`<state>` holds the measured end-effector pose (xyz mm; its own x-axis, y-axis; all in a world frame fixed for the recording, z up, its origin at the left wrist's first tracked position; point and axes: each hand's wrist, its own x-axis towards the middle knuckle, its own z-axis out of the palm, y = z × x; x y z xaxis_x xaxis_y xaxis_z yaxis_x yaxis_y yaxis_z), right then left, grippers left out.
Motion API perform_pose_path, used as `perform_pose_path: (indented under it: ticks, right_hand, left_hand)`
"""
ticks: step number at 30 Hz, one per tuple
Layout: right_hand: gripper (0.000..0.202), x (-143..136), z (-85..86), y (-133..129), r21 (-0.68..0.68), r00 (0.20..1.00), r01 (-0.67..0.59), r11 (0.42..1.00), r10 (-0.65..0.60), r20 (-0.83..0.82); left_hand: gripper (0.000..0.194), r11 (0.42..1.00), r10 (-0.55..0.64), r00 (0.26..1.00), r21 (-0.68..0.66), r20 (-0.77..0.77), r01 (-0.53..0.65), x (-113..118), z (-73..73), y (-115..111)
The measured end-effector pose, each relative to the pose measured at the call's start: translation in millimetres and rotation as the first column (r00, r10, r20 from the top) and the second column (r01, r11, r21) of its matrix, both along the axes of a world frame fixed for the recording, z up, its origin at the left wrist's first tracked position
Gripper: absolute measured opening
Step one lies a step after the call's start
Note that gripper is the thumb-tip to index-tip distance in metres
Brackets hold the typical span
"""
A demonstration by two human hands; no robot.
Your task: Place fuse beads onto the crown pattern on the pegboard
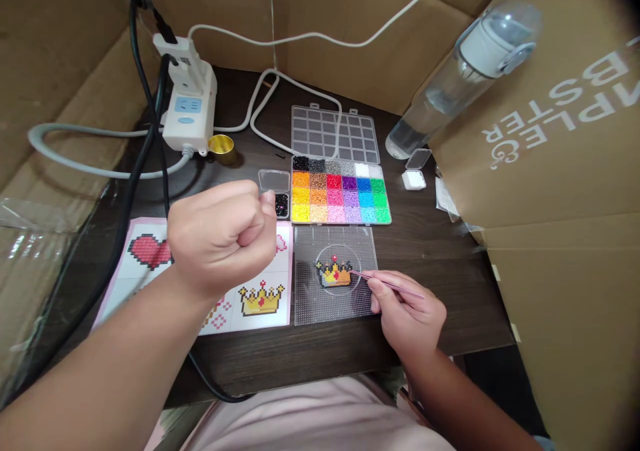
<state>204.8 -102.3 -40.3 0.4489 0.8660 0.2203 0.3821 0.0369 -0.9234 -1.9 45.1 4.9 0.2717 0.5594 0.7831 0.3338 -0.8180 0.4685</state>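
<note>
My right hand (407, 311) grips a pair of thin pink tweezers (395, 286). Their tip is at the right side of a crown made of small beads (334, 272), in yellow, orange, red and black. This crown sits on a clear pegboard (313, 308) with a round outline on it. My left hand (223, 234) is a closed fist, raised above the pattern sheet (280, 274); no object shows in it. On the sheet are a printed heart (149, 251) and a printed crown (261, 300), partly covered by my left arm.
Behind the pegboard lies an open bead box (341, 191) with many colours. A small box of dark beads (282, 204) and one of white beads (413, 180) flank it. A bottle (450, 91), a power strip (190, 111), a gold cup (222, 148) and cables stand near cardboard walls.
</note>
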Motion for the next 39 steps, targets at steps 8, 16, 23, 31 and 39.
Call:
perform_pose_path:
  ticks: [8,16,23,31,39]
  right_hand:
    - [0.015,0,-1.8,-1,-0.003,1.0,0.006,1.0,-0.006,-0.01]
    - [0.014,0,-2.2,-2,-0.013,0.999,0.021,1.0,-0.021,-0.043]
    - [0.017,0,-2.6,0,-0.001,0.999,0.014,1.0,-0.014,-0.05]
    - [0.014,3,5.9,3,0.019,0.995,0.043,0.999,-0.041,-0.093]
    - [0.005,1,42.9,80,0.195,0.99,0.065,0.979,-0.039,-0.135]
  left_hand:
    - [0.048,1.0,-0.003,1.0,-0.002,0.0,0.003,1,0.5,0]
    - [0.049,1.0,0.013,1.0,-0.021,-0.005,-0.013,0,0.0,-1]
    - [0.049,1.0,0.011,1.0,-0.021,0.003,-0.011,0,0.7,-1]
    - [0.05,1.0,-0.005,1.0,0.019,0.016,0.005,0,1.3,1]
    - [0.049,0.999,-0.028,0.999,0.027,0.016,0.028,-4,2.1,2]
